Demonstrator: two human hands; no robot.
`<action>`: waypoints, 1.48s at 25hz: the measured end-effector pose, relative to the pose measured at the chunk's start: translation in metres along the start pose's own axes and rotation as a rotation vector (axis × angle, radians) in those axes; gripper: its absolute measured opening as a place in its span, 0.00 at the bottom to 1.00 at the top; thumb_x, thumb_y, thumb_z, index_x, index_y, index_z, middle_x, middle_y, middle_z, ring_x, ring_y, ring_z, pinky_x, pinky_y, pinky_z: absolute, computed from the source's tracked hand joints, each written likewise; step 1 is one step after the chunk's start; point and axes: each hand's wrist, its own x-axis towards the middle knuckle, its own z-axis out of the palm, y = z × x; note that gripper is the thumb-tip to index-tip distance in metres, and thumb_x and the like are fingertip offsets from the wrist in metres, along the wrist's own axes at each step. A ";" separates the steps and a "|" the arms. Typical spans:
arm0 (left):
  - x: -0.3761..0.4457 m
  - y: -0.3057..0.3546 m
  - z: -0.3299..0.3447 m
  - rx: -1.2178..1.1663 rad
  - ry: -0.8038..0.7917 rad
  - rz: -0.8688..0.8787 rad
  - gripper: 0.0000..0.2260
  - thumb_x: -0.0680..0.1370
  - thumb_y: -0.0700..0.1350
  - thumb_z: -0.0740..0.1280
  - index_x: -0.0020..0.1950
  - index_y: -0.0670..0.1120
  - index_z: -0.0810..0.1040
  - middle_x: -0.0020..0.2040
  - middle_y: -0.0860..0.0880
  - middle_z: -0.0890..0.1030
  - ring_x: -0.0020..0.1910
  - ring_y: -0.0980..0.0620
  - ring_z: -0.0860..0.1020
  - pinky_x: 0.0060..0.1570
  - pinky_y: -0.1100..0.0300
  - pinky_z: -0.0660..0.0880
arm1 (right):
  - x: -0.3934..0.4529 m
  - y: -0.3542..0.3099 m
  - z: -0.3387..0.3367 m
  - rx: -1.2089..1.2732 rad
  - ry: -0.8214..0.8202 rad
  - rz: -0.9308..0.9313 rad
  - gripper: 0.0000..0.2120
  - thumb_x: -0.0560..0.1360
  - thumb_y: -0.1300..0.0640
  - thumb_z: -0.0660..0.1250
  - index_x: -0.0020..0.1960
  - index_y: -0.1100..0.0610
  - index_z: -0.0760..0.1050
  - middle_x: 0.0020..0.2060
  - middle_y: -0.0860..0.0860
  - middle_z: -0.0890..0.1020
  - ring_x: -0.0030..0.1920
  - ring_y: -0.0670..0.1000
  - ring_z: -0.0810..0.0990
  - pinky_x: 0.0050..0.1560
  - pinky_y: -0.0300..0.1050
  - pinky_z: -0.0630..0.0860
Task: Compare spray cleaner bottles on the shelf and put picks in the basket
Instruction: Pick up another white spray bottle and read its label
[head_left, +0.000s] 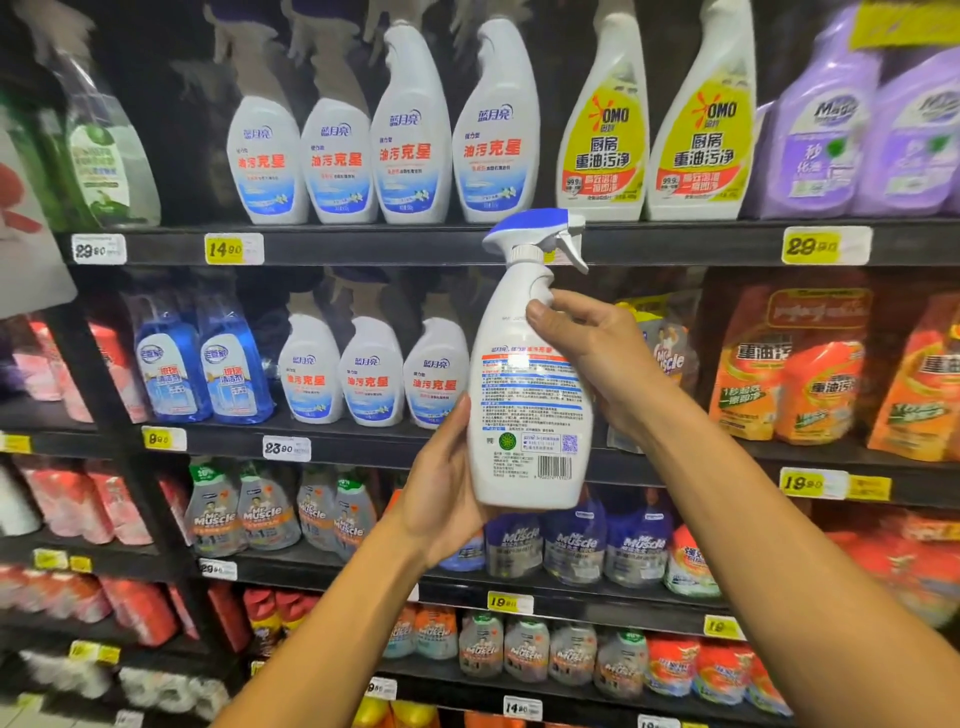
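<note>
Before the shelf (363, 244), both hands hold a white spray bottle (530, 395) upright, back label showing: left hand (441, 488) cups its base, right hand (587, 343) grips the neck. Smooth rigid plastic, probably moderately heavy; the neck gives the surest hold.

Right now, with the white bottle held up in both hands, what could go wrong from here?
1. The right hand holds the white spray bottle just under its trigger; a finger sliding up might squeeze it and spray.
2. The left hand only cups the base, so releasing the neck could tip the bottle.
3. Putting it back, it could knock the matching white bottles packed close together on the middle shelf.
</note>
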 end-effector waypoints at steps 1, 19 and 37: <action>0.000 0.001 0.000 0.007 0.009 0.013 0.23 0.79 0.60 0.59 0.69 0.51 0.75 0.69 0.45 0.75 0.69 0.45 0.73 0.61 0.45 0.75 | 0.001 0.001 0.000 -0.008 -0.005 -0.004 0.15 0.76 0.58 0.71 0.61 0.61 0.79 0.45 0.58 0.86 0.42 0.55 0.86 0.43 0.46 0.81; -0.027 0.020 -0.042 0.070 0.080 -0.067 0.23 0.77 0.60 0.66 0.70 0.52 0.74 0.69 0.43 0.76 0.68 0.44 0.74 0.59 0.48 0.76 | -0.006 0.025 0.044 -0.174 -0.100 0.182 0.11 0.76 0.48 0.71 0.46 0.57 0.80 0.41 0.55 0.87 0.40 0.55 0.87 0.37 0.44 0.81; -0.040 0.039 -0.035 0.316 0.392 0.150 0.29 0.65 0.51 0.77 0.63 0.42 0.75 0.54 0.45 0.85 0.50 0.49 0.85 0.42 0.57 0.81 | -0.008 0.033 0.067 0.142 -0.026 0.154 0.23 0.81 0.41 0.55 0.66 0.54 0.75 0.59 0.55 0.83 0.60 0.55 0.82 0.60 0.56 0.78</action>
